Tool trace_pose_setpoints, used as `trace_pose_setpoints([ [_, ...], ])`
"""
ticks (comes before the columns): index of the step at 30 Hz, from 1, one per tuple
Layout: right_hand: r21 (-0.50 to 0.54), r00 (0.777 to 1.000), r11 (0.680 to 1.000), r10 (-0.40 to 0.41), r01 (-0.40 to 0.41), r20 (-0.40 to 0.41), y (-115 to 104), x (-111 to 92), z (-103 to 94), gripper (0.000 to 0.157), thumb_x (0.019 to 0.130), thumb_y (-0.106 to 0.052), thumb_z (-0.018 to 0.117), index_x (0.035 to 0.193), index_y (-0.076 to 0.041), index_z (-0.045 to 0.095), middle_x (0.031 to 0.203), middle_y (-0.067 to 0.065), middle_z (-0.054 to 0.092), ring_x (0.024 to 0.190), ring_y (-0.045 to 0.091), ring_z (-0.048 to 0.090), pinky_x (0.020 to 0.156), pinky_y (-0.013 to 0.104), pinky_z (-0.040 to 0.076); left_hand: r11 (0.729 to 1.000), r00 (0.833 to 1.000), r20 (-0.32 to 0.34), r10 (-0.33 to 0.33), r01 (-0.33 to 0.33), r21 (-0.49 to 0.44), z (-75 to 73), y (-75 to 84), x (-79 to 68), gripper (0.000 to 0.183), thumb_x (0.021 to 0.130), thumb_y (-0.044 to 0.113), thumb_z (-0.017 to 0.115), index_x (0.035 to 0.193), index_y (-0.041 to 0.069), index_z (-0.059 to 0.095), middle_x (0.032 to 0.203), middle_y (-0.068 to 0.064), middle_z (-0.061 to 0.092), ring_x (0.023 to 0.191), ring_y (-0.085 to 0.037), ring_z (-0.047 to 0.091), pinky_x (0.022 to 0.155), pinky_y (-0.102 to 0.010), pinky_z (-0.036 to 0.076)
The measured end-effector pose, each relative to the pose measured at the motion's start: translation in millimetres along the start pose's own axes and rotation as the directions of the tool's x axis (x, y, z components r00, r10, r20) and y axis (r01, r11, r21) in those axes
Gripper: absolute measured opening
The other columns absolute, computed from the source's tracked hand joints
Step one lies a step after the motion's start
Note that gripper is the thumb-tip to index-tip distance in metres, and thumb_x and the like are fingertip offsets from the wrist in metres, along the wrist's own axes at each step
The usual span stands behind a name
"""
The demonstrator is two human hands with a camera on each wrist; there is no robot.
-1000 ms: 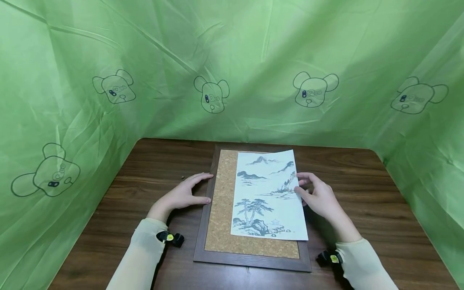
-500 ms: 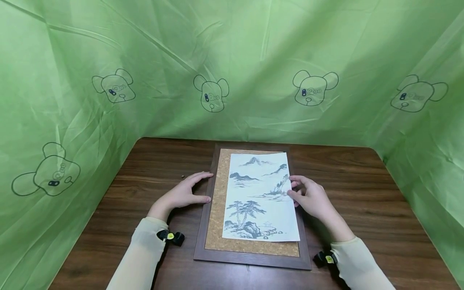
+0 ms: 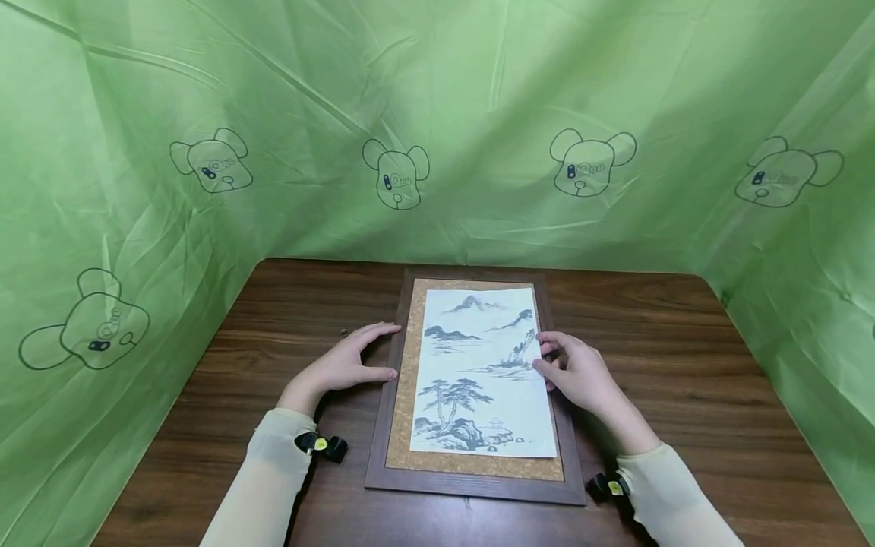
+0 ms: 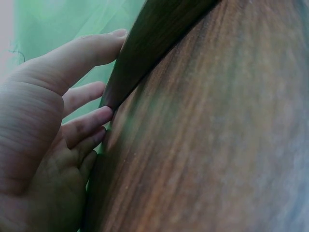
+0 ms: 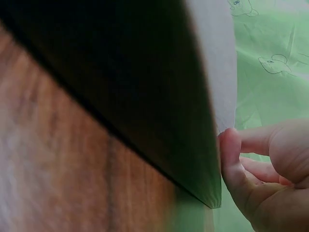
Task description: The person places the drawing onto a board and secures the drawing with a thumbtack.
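Note:
A white sheet of paper printed with a blue-grey ink landscape of mountains, pines and rocks lies over a cork-faced picture frame. Cork shows along its left side and below it. At the sheet's right edge my right hand pinches the paper between thumb and fingers; the right wrist view has the fingertips at that edge, beside the frame's side. My left hand touches the frame's left border with extended thumb and fingers, seen against the dark frame side in the left wrist view.
A brown wood-grain table bears the frame near its back middle. A tiny dark speck lies beyond the left hand. Green cloth with mouse-head outlines surrounds the table at the back and sides.
My right hand has moved left with the paper, which now lies straighter and more fully over the cork. The left hand has stayed at the frame's left border.

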State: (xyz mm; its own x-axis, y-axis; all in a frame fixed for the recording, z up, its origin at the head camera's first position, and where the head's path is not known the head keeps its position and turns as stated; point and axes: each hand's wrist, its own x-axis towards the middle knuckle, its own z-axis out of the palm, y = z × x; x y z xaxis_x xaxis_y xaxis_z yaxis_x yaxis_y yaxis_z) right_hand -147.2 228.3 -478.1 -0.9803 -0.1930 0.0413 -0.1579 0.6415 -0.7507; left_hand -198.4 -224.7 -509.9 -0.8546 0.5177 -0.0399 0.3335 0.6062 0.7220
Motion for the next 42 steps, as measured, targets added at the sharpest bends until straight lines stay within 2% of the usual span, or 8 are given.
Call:
trace_pose_setpoints([
  [8,-0.008,1.0,1.0,0.003,-0.003,0.004,-0.5,0.0,2.4,0.047,0.104,-0.012,0.076,0.148,-0.001,0.062,0.118,0.012,0.07,0.065,0.011,0.069,0.063,0.029,0.057,1.0,1.0,-0.004,0.01,-0.01,-0.009,0.6,-0.4,-1.0,0.088,0.093,0.049,0.088,0.168,0.027,0.047,0.175,-0.011,0.036,0.162,-0.041,0.029,0.124,-0.071,0.029],
  [22,-0.008,1.0,1.0,-0.026,0.026,0.005,-0.1,-0.4,2.7,0.047,0.102,-0.012,0.079,0.144,0.0,0.064,0.116,0.013,0.07,0.066,0.012,0.07,0.061,0.03,0.058,1.0,1.0,0.001,-0.008,0.008,-0.01,-0.6,1.2,-0.6,0.09,0.092,0.049,0.088,0.168,0.028,0.046,0.175,-0.009,0.035,0.163,-0.038,0.029,0.126,-0.068,0.029],
  [42,-0.03,0.999,0.999,-0.035,0.035,0.03,0.9,0.0,2.8,0.045,0.101,-0.014,0.08,0.141,0.0,0.066,0.117,0.01,0.07,0.072,0.011,0.069,0.061,0.029,0.057,1.0,1.0,-0.005,0.011,-0.011,-0.027,-1.0,4.2,-0.3,0.088,0.093,0.047,0.088,0.168,0.025,0.047,0.174,-0.013,0.037,0.161,-0.042,0.03,0.124,-0.071,0.029],
])
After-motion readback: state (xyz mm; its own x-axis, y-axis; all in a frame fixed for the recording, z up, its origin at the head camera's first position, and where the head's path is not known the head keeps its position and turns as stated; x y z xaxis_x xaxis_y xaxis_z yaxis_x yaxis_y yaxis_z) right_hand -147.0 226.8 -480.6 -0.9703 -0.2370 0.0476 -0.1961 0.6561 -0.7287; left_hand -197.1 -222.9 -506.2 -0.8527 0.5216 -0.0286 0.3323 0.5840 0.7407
